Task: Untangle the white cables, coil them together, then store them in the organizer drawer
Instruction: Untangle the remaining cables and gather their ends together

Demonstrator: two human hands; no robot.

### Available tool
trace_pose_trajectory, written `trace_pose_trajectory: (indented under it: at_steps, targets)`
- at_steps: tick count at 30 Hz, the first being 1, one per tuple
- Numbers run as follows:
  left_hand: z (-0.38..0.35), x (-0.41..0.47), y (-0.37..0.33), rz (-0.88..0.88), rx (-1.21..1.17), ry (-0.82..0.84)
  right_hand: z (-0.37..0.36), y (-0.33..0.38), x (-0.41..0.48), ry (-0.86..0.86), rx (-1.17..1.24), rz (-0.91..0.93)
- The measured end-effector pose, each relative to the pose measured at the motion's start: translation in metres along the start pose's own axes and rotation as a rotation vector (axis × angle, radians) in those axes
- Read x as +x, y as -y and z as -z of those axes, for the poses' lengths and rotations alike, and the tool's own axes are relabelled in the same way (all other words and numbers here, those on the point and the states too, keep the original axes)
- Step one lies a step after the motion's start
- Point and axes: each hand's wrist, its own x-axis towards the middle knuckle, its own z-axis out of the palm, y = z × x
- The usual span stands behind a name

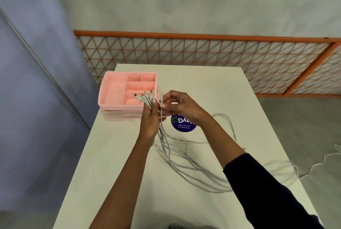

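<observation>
While my left hand (149, 118) grips the bunched cables (163, 140) near their ends, my right hand (178, 105) pinches a lone plug (161, 98) alongside.

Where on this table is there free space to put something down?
Bare tabletop lies left of the left hand, nearer than the pink organizer, and at the far side beyond the right hand. The near right is crowded with loops of the white cables.

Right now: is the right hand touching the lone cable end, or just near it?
Touching. Head view: the right hand pinches the lone cable end between thumb and fingertips, beside the bundle that the left hand grips.
</observation>
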Motion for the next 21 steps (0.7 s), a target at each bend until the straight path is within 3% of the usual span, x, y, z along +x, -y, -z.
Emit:
trace_pose_trajectory:
  at_steps: [7,11,16,21]
  targets:
    - [-0.008,-0.014,-0.009,-0.009,0.023,0.051,0.002,0.008,-0.005,-0.068,-0.139,0.051]
    - [-0.01,-0.016,-0.015,0.023,-0.097,0.067,0.002,0.005,-0.008,-0.119,-0.1,0.05]
    - [-0.009,-0.018,-0.022,0.026,-0.181,0.05,-0.02,-0.007,-0.023,0.094,-0.009,-0.123]
    - [-0.004,-0.015,-0.028,0.073,-0.217,-0.035,-0.05,-0.042,-0.039,0.04,-0.095,-0.168]
